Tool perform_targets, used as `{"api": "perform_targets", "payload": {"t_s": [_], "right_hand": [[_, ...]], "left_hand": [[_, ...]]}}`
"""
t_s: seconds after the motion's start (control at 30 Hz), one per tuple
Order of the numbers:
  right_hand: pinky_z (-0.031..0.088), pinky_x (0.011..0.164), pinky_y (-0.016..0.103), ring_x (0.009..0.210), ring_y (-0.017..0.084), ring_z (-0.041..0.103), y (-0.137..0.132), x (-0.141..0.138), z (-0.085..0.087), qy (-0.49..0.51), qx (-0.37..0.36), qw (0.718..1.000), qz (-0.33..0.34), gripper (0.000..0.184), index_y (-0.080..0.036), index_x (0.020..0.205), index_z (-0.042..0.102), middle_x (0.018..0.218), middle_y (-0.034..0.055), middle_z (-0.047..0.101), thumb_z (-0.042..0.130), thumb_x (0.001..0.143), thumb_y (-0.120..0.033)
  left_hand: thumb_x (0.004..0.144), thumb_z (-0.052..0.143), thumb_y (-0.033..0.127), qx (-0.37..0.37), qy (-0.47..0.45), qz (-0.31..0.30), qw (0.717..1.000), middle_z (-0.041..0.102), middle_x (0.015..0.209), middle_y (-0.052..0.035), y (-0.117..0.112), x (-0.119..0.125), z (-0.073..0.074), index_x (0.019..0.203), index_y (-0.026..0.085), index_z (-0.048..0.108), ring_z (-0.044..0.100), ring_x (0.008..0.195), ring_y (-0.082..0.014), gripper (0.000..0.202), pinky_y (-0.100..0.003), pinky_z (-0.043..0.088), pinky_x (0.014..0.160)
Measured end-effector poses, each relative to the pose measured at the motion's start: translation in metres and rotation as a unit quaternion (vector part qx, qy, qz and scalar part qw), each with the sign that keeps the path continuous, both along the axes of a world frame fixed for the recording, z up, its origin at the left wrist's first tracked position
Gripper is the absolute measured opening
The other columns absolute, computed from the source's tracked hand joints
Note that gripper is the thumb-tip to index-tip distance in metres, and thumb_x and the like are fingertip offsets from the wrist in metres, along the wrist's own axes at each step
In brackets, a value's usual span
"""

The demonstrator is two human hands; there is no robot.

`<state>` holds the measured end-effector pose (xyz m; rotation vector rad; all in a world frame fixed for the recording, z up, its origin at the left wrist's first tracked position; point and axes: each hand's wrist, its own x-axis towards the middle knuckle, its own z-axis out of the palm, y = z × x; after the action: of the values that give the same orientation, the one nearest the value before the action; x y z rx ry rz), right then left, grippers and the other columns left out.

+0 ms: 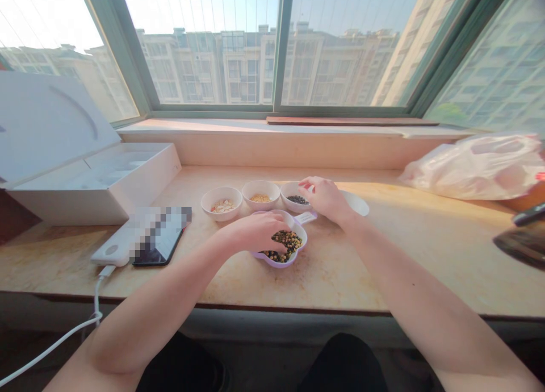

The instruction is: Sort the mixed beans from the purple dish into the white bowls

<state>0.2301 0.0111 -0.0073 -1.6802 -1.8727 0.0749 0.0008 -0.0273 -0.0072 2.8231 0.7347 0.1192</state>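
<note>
Our left hand [254,233] curls low over the mixed beans [283,244] in one lilac handled dish [301,245], fingers close together, though we can't quite tell whether they pinch any. Our right hand [326,197], fingers narrowly bunched, sits at the rim of the rightmost of three white bowls [260,194], which holds black seeds [297,200], on the stone sill [383,255].

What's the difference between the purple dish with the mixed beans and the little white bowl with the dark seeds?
The lilac dish has a lobed outline and a short handle, while the white bowl is round. The dish holds a generous heap of mixed green, dark and pale grains; the bowl holds only a small pile of black seeds. The left hand is over the dish, and the right hand is at the bowl. Both are open-topped and sit on the window ledge.
</note>
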Motion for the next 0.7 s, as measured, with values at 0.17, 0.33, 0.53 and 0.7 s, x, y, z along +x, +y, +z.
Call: {"api": "perform_targets", "payload": {"t_s": [0.17, 0.33, 0.53, 0.7], "right_hand": [[0.051, 0.085, 0.035, 0.086, 0.022, 0.069, -0.0051, -0.0053, 0.0025, 0.006, 0.008, 1.000, 0.012, 0.016, -0.020, 0.099, 0.080, 0.099, 0.0079, 0.079, 0.068, 0.092, -0.028], [0.051, 0.084, 0.035, 0.082, 0.022, 0.068, -0.0066, -0.0073, 0.0016, 0.008, 0.002, 0.999, 0.038, 0.014, -0.020, 0.096, 0.080, 0.097, 0.0067, 0.080, 0.069, 0.092, -0.028], [0.051, 0.082, 0.035, 0.082, 0.021, 0.067, -0.0088, -0.0097, 0.0036, 0.010, 0.011, 0.999, 0.047, 0.014, -0.020, 0.097, 0.080, 0.100, 0.0066, 0.080, 0.069, 0.091, -0.028], [0.052, 0.083, 0.035, 0.082, 0.021, 0.067, -0.0099, -0.0103, 0.0050, 0.021, 0.024, 0.998, 0.051, 0.014, -0.020, 0.096, 0.080, 0.102, 0.0073, 0.080, 0.069, 0.090, -0.027]], "left_hand": [[0.092, 0.066, 0.019, 0.003, -0.009, -0.005, 1.000, 0.073, 0.107, -0.0062, 0.0026, 0.0019, -0.0013, 0.101, 0.019, 0.079, 0.069, 0.093, -0.0208, 0.016, -0.030, 0.051, 0.084], [0.092, 0.063, 0.012, -0.007, -0.010, 0.030, 0.999, 0.078, 0.108, -0.0023, 0.0067, 0.0003, -0.0052, 0.102, 0.022, 0.081, 0.069, 0.092, -0.0184, 0.023, -0.028, 0.050, 0.082], [0.091, 0.064, 0.010, -0.006, -0.036, 0.003, 0.999, 0.078, 0.107, -0.0030, 0.0104, -0.0012, -0.0040, 0.096, 0.019, 0.082, 0.071, 0.096, -0.0183, 0.021, -0.028, 0.050, 0.089], [0.088, 0.072, 0.014, 0.010, -0.059, 0.016, 0.998, 0.077, 0.105, -0.0027, 0.0090, -0.0033, 0.0022, 0.091, 0.019, 0.081, 0.071, 0.096, -0.0174, 0.011, -0.026, 0.050, 0.091]]}}
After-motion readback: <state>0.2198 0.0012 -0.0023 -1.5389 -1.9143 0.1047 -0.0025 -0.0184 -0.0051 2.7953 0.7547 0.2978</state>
